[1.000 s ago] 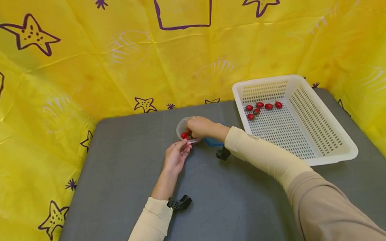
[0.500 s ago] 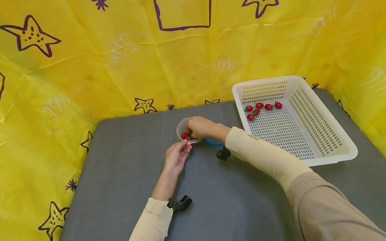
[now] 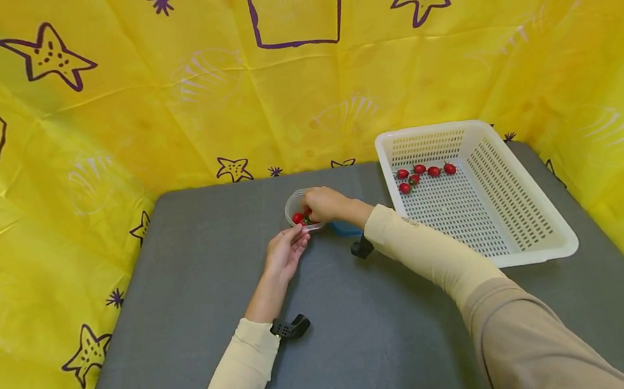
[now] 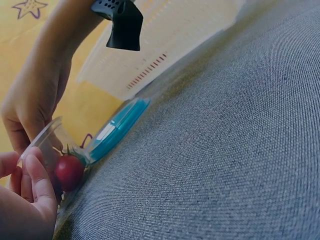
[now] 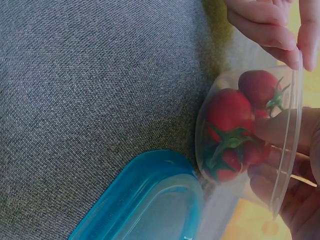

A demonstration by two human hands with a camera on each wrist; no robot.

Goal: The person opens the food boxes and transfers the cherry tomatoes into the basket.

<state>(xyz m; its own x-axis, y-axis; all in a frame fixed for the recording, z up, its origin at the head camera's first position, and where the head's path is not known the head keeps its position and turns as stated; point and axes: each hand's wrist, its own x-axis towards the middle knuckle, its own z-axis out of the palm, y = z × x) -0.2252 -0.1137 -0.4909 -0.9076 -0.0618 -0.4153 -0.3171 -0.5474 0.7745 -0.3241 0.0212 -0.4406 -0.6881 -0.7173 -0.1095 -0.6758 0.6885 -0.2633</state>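
Observation:
A round clear plastic container (image 3: pixel 291 207) stands on the table with several red cherry tomatoes (image 5: pixel 230 111) inside, their green stems showing through the wall. My left hand (image 3: pixel 283 255) pinches its near rim between thumb and fingers. From the right, my right hand (image 3: pixel 327 205) reaches down over the rim. In the right wrist view its thumb and fingers (image 5: pixel 272 127) are inside, closed around a tomato (image 5: pixel 256 153) that they partly hide. The left wrist view shows one tomato (image 4: pixel 69 172) against the near wall, beside the left fingertips.
A blue-rimmed lid (image 3: pixel 345 228) lies just right of the container, partly under the right wrist. Further right, a white slotted basket (image 3: pixel 546 219) holds several cherry tomatoes (image 3: pixel 434 171) in its far left corner. Yellow patterned cloth (image 3: pixel 292 120) rises behind the grey table (image 3: pixel 195 285).
My right fingers have shifted slightly inside the container, and a second tomato now shows beside them. The left hand keeps its hold on the rim.

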